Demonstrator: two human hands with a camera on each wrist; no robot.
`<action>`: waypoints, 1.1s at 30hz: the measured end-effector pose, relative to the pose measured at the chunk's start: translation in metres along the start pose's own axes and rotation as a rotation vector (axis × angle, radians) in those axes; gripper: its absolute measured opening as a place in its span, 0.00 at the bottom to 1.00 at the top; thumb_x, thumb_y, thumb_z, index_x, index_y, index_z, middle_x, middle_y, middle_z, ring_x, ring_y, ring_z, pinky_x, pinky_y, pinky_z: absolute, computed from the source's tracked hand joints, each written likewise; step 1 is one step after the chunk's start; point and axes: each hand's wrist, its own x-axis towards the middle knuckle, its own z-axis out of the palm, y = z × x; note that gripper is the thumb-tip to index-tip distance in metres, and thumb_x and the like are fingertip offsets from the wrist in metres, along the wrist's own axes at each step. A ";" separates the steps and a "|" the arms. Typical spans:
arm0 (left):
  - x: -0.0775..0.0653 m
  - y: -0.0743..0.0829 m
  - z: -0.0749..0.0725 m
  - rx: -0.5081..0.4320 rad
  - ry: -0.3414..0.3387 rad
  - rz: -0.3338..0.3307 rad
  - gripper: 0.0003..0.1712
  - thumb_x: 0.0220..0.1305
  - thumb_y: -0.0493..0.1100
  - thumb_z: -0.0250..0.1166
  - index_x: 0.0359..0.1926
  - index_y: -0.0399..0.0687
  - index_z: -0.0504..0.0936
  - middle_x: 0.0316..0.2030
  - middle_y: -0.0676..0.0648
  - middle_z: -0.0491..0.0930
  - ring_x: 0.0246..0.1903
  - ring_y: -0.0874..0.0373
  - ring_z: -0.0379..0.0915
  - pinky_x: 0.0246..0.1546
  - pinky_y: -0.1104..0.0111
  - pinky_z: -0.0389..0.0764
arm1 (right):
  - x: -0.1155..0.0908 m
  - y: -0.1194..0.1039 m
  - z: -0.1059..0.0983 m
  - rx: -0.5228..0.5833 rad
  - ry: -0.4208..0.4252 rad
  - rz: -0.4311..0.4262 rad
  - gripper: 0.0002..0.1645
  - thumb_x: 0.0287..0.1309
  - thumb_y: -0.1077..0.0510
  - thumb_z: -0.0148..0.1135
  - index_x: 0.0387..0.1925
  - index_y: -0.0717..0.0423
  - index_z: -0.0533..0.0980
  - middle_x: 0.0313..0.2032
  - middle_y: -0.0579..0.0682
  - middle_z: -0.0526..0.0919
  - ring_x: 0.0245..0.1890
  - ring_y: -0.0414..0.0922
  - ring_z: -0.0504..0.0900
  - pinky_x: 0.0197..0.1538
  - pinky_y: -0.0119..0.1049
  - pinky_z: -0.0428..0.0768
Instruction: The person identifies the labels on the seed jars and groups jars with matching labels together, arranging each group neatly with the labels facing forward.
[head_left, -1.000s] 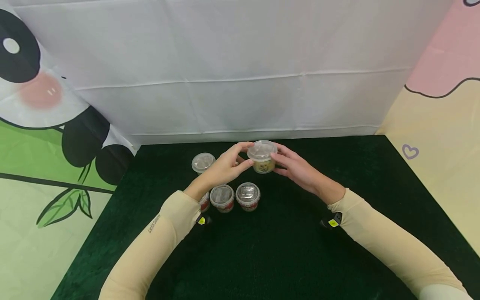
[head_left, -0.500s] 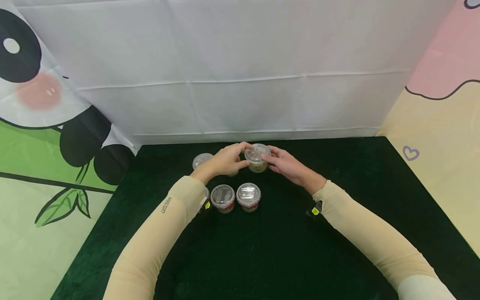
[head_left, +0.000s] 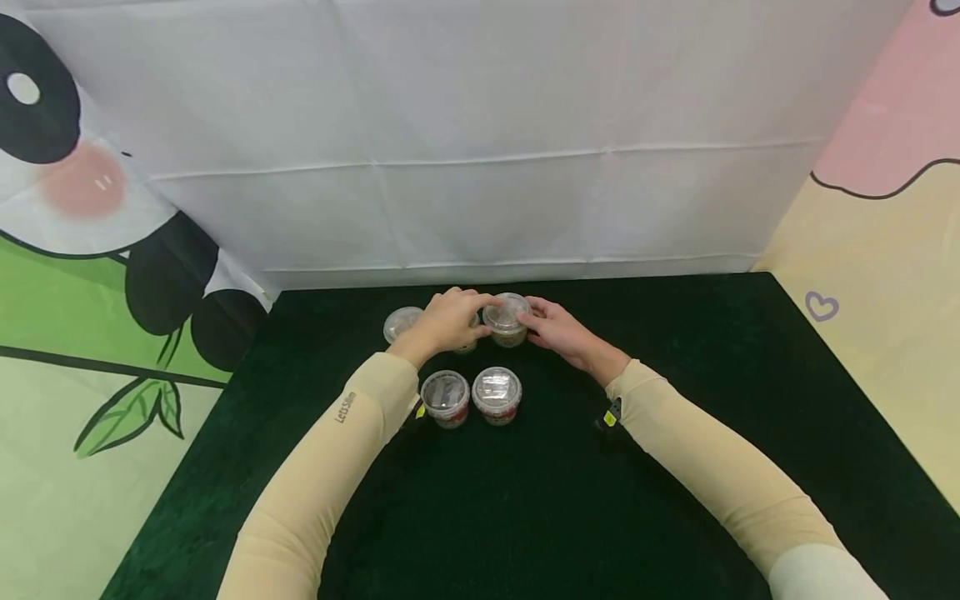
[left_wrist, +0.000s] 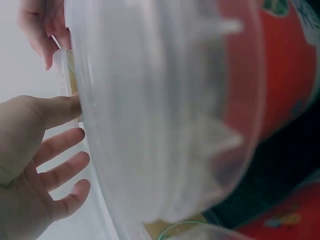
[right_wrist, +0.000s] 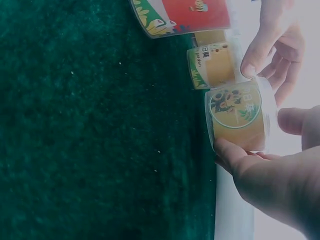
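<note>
In the head view, my right hand [head_left: 558, 332] holds a clear-lidded plastic tub [head_left: 507, 322] with a yellow label from its right side. My left hand [head_left: 450, 321] grips the lid's left edge with index finger and thumb. The right wrist view shows the tub's round sunflower label [right_wrist: 237, 107], with right fingers under and beside it and the left thumb on the lid's rim. Close beside it stands another yellow-labelled tub [right_wrist: 215, 65], mostly hidden by my left hand in the head view. A further lidded tub [head_left: 401, 323] sits to the left.
Two red-labelled tubs, a left one [head_left: 446, 400] and a right one [head_left: 497, 397], stand in front. A red-labelled tub [left_wrist: 285, 65] fills much of the left wrist view. Dark green cloth [head_left: 600, 500] covers the table; a white curtain [head_left: 480, 208] hangs behind it.
Both hands have brought the yellow-labelled tub left and down, close to the other back tubs. My left forearm now hides the leftmost front tub. The front tubs have stayed put.
</note>
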 end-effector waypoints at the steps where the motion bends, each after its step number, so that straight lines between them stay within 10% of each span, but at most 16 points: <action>1: 0.000 0.000 0.001 0.013 -0.002 -0.005 0.30 0.68 0.48 0.69 0.69 0.56 0.75 0.63 0.44 0.77 0.58 0.43 0.72 0.57 0.45 0.73 | 0.001 0.001 0.001 0.001 0.000 0.003 0.38 0.80 0.52 0.46 0.80 0.57 0.44 0.76 0.57 0.57 0.75 0.52 0.57 0.73 0.49 0.62; 19: -0.005 -0.002 0.006 0.040 -0.019 -0.036 0.27 0.66 0.46 0.72 0.66 0.56 0.79 0.60 0.46 0.79 0.57 0.44 0.71 0.59 0.48 0.73 | 0.003 0.008 0.014 -0.013 -0.001 -0.017 0.39 0.80 0.56 0.47 0.81 0.57 0.42 0.77 0.59 0.54 0.75 0.53 0.59 0.71 0.50 0.65; 33: 0.001 0.000 0.013 0.046 -0.033 -0.054 0.24 0.65 0.45 0.73 0.61 0.54 0.83 0.58 0.45 0.80 0.62 0.42 0.66 0.59 0.46 0.73 | -0.001 0.016 0.012 -0.338 0.027 -0.096 0.38 0.80 0.51 0.46 0.81 0.55 0.45 0.77 0.61 0.53 0.72 0.56 0.62 0.65 0.50 0.74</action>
